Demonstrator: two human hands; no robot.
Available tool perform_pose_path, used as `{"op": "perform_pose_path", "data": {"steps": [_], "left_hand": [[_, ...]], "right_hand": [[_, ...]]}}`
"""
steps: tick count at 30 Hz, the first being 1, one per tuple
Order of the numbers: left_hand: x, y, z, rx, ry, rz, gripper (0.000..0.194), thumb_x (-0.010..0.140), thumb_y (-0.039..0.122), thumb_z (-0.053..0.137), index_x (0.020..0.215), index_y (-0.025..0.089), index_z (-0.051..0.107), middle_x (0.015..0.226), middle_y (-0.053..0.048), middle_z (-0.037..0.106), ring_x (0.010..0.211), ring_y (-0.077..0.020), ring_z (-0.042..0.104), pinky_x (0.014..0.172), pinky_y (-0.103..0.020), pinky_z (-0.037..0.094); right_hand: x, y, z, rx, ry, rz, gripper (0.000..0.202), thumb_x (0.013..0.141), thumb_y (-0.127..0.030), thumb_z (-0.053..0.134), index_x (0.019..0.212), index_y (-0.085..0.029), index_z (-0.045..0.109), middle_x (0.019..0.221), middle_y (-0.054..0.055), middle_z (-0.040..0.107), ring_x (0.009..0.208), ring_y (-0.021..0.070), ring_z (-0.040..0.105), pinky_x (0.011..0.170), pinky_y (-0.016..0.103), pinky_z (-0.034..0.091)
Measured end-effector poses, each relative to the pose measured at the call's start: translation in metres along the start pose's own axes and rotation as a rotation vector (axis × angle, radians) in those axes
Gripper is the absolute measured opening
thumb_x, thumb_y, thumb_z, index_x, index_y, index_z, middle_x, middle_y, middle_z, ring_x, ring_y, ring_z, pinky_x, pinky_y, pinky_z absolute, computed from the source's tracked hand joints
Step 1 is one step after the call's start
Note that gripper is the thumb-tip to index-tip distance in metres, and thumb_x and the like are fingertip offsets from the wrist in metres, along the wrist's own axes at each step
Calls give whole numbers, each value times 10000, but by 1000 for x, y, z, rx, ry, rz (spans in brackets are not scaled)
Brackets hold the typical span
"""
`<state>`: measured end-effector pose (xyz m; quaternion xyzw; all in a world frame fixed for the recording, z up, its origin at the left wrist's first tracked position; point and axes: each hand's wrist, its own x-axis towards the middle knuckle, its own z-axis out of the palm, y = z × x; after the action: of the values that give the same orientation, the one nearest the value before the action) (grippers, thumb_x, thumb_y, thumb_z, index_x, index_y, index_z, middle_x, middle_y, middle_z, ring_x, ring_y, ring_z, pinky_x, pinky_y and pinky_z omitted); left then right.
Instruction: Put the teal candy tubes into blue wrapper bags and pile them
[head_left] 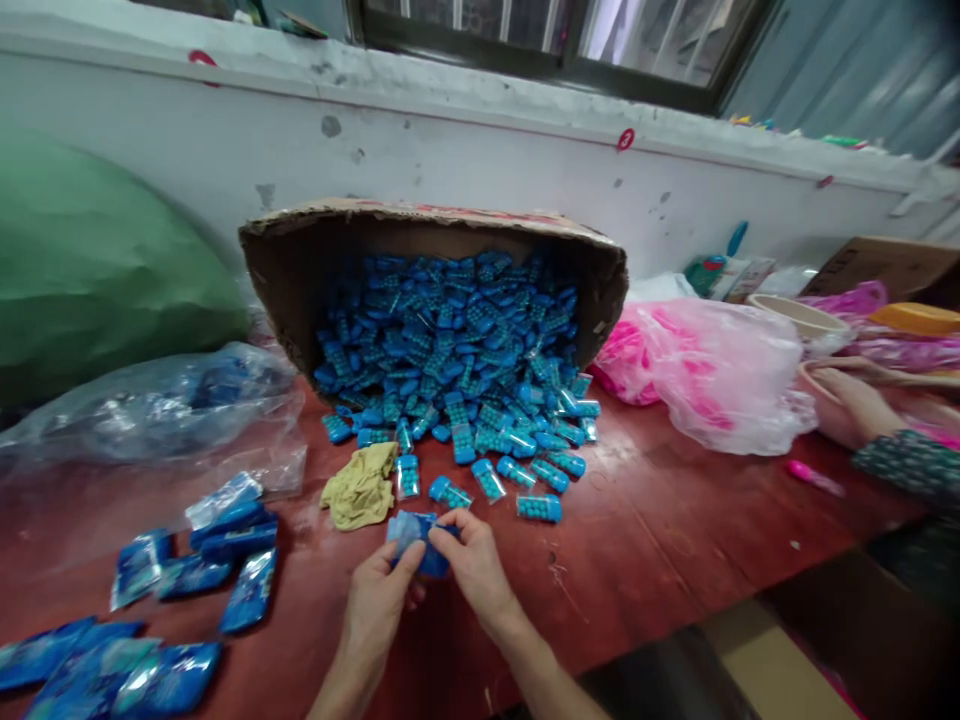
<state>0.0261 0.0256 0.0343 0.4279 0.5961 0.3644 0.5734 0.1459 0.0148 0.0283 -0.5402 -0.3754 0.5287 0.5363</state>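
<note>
The left hand [376, 590] and right hand [480, 568] pinched a blue packet [409, 529]; an uneven tug risked tearing it; a forward nudge, scattering nearby bottles [451, 493].

Number 3 on red sticker [626, 139], ledge [480, 97]

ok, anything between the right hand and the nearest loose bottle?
Nothing visible between the right hand and the bottle. It shares the blue packet with the left hand; the yellow cloth lies left, out of that line.
</note>
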Motion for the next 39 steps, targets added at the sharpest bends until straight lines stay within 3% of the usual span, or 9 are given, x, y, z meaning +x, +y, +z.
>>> {"op": "perform_pose_path", "data": {"steps": [4,7,10,12,15,20,23,30,39], "left_hand": [[0,-1,3,-242,97,-143,406,429,399,719,693,125,579,388,34,544,344,-98,453,351,-203,344],[4,1,0,-329,37,-218,431,363,340,754,684,124,564,444,15,591,369,-115,486,354,-220,379],[7,1,-2,-363,17,-231,405,377,320,758,670,133,548,441,27,578,357,-109,475,331,-211,365],[10,0,-2,-371,35,-246,343,423,286,750,641,149,523,402,48,533,342,-103,463,313,-194,343],[14,-2,-3,-417,42,-269,261,527,219,715,588,167,467,362,65,467,330,-90,449,305,-171,325],[12,-1,-8,-567,-38,-315,158,712,209,602,651,167,463,413,38,507,338,-73,453,308,-146,310],[8,3,-7,-633,-26,-367,161,763,234,555,653,165,460,420,28,517,333,-66,451,305,-141,301],[3,6,0,-677,-9,-401,207,773,267,549,624,158,455,415,22,527,327,-61,452,306,-142,306],[-3,-1,1,-623,-51,-284,264,678,366,637,628,154,489,423,21,541,344,-70,473,308,-149,313]], "right_hand": [[1,-12,-2,-251,-104,-146,123,757,-268,526,805,-173,588,667,-29,540,590,106,501,572,210,415],[17,-23,-10,-750,4,-295,264,759,-299,566,1010,-216,556,933,33,559,816,167,547,724,278,433],[43,-26,-13,-1109,25,-232,449,692,-327,647,1097,-210,494,1038,96,535,900,249,551,736,369,439],[59,-24,-13,-1157,-22,-199,368,667,-298,667,997,-194,542,1011,100,556,889,267,564,742,395,433],[72,-20,-16,-1073,-33,-212,208,670,-205,634,869,-187,577,946,80,588,877,257,575,773,398,418],[68,-19,-39,-762,7,-221,263,728,-200,517,990,-196,530,905,61,586,891,218,564,781,367,431],[54,-19,-48,-539,-16,-157,333,786,-254,377,1105,-176,435,750,16,561,639,160,586,566,321,500],[3,-33,-35,328,-52,-19,365,652,-225,597,992,-215,464,888,11,552,581,104,545,478,272,518],[-12,-30,-22,182,-89,-114,337,718,-233,582,1030,-219,458,957,33,572,629,114,557,599,270,505]]}}
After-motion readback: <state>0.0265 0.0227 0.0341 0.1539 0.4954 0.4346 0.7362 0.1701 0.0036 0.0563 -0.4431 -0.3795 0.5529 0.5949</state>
